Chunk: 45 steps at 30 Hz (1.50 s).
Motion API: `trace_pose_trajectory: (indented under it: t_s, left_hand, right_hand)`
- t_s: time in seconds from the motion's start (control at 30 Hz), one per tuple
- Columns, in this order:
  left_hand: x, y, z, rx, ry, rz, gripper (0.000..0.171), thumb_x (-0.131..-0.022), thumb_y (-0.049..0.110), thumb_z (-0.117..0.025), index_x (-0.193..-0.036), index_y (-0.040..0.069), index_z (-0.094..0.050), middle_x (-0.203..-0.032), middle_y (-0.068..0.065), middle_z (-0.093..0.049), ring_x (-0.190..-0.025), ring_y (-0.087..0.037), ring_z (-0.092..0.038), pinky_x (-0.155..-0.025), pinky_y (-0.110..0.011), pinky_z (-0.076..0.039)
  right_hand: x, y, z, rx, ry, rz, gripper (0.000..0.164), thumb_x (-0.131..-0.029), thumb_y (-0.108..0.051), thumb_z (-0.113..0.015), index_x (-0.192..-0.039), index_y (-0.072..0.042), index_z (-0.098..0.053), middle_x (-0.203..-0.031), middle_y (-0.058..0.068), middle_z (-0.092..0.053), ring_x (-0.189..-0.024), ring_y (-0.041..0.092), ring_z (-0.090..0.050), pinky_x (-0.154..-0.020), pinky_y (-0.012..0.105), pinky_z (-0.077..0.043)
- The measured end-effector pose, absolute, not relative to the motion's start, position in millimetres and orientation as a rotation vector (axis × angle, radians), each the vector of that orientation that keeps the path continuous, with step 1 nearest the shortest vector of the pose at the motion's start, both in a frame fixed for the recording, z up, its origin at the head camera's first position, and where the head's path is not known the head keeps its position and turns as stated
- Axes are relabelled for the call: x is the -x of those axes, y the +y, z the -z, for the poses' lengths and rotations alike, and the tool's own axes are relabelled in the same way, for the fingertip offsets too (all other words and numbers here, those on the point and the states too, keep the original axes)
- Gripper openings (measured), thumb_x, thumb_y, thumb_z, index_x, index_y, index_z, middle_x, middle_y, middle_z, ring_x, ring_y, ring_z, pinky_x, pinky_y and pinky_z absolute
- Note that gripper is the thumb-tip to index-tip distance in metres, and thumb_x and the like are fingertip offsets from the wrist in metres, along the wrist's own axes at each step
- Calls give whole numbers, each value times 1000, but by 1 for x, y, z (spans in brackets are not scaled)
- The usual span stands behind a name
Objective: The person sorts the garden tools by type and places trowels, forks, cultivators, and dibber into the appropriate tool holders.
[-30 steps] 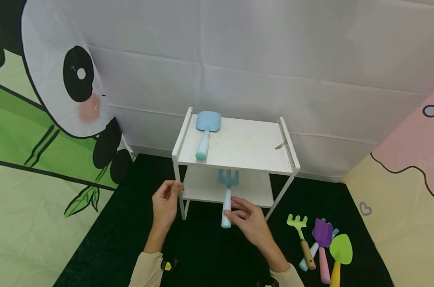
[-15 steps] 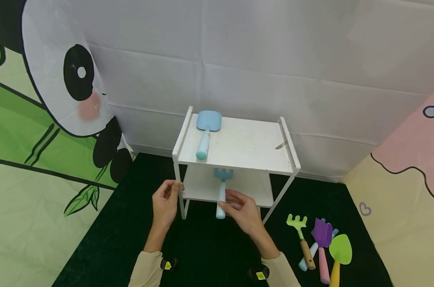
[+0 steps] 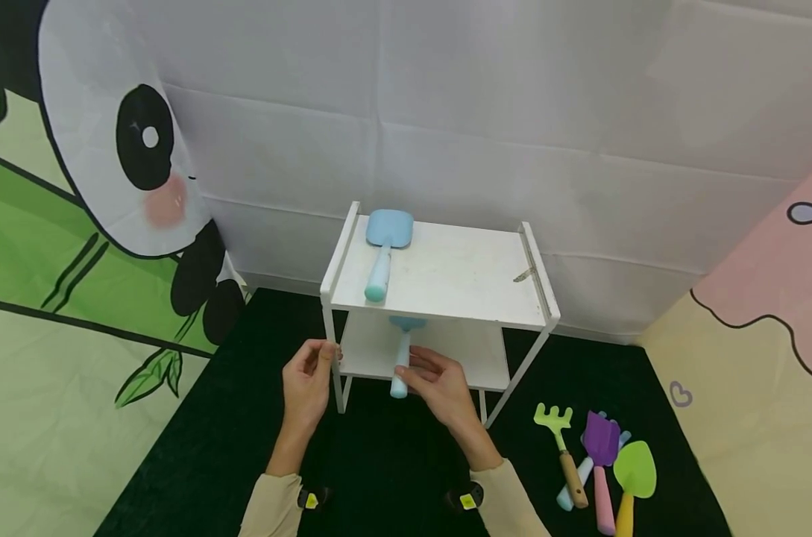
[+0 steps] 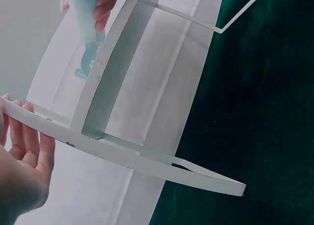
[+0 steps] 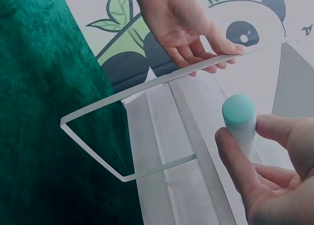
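In the head view my right hand pinches the pale blue handle of a toy garden fork between thumb and fingers. Its blue head reaches in between the two boards of a small white shelf, the tines mostly hidden under the top board. The left wrist view shows the fork's tines close to the lower board; the right wrist view shows the handle's mint end. My left hand holds the shelf's front left leg, thumb on one side and fingers on the other.
A blue toy shovel lies at the top board's left. On the dark green cloth at right lie a green fork, a purple shovel, a green trowel and a blue-handled tool underneath. A printed fabric wall stands behind the shelf.
My right hand has carried the fork left and further into the space over the lower board, so its tines slipped out of sight under the top board. The left hand stays on the leg.
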<state>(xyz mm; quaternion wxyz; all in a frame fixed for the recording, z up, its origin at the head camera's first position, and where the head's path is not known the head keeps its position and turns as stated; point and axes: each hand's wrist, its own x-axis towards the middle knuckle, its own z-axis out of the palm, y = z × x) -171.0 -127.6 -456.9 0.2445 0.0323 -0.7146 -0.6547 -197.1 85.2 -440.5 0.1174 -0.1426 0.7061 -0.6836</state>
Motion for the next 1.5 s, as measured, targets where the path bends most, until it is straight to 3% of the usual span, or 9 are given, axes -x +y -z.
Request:
trace_pose_trajectory:
  t_s: [0.23, 0.5, 0.93, 1.27, 1.5]
  left_hand:
    - [171, -128, 457, -73, -1941, 1789, 24, -98, 20, -53, -97, -3, -62, -93, -19, -63, -85, -25, -62, -79, -23, -52]
    - [171, -128, 457, -77, -1942, 1789, 25, -98, 20, -53, -97, -3, -62, -93, -18, -64, -85, -26, -62, -79, -25, -52]
    - [170, -128, 456, -108, -1954, 1795, 26, -98, 22, -53, -98, -2, -62, -95, -13, -64, -87, -24, -62, -79, -23, -51]
    - [171, -129, 458, -119, -1959, 1796, 26, -98, 23, -53, -98, -2, -62, -95, -12, -63, -87, -21, -61, -79, -23, -51]
    - [171, -128, 459, -103, -1950, 1799, 25, -98, 21, -53, -98, -3, -62, -95, -14, -63, -85, -22, -61, -79, -25, -52]
  right_hand:
    - [210, 73, 452, 419, 2055, 2018, 52, -87, -13, -70, -130, 8, -48, -122, 25, -57, -102, 29, -65, -80, 42, -54]
    - [224, 63, 473, 374, 2104, 2014, 57, -84, -26, -74, -129, 1, -52, -121, 19, -60, -102, 25, -65, -76, 33, -56]
    - [234, 53, 472, 345, 2165, 1955, 55, -83, -29, -74, -127, -1, -56, -117, 15, -62, -98, 22, -67, -73, 31, -56]
    - [240, 50, 464, 406, 2168, 1863, 52, -87, -18, -71, -128, 7, -52, -121, 25, -59, -102, 32, -64, -73, 34, -56]
    - [241, 46, 455, 433, 2282, 1772, 49, -88, -25, -70, -126, 3, -56, -118, 19, -62, -100, 28, -65, -69, 29, -57]
